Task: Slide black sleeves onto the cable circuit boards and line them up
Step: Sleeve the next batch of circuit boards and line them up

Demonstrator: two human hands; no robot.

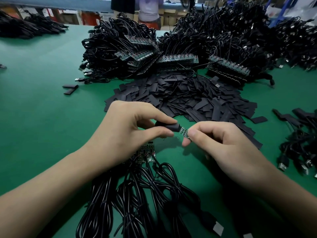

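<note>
My left hand (130,127) pinches a black sleeve (171,127) between thumb and forefinger above the green table. My right hand (216,140) pinches the end of a small circuit board (183,132), and the board's other end sits inside the sleeve's mouth. Under my left hand lies a row of bare circuit boards (145,155) with their black cables (137,194) running toward me. A heap of loose black sleeves (185,98) lies just beyond my hands.
Large piles of coiled cables with board strips (176,59) fill the back of the green table (42,109). Sleeved cables with USB plugs (298,148) lie at the right. Two stray sleeves (70,89) lie at the left. A person (147,9) stands at the far edge.
</note>
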